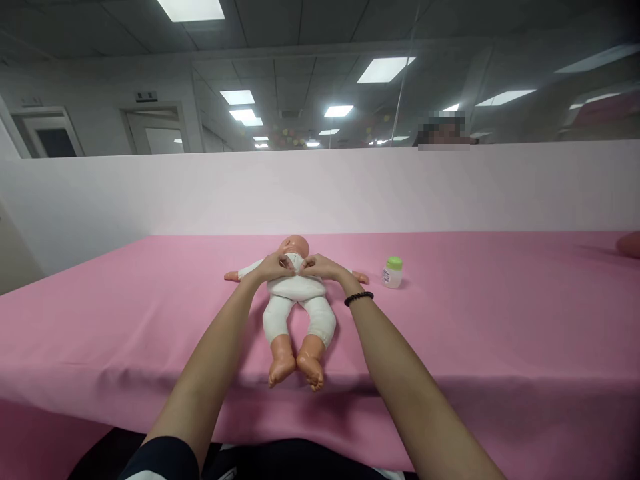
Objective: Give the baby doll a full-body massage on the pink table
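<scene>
A baby doll [296,288] lies on its back on the pink-covered table [450,320], feet toward me and arms spread sideways. Its head, hands and feet are tan; white clothing covers the trunk, arms and upper legs. My left hand [274,266] and my right hand [322,267] meet over the middle of its chest. Both have bent fingers, with thumb and fingertips drawn together at the front of the white clothing. What exactly lies between the fingertips is too small to see. A dark beaded band circles my right wrist.
A small jar [393,273] with a green lid stands right of the doll. A tan rounded object [629,245] shows at the table's right edge. Behind the table runs a low white partition [320,190] with glass above; a person's head is visible beyond it.
</scene>
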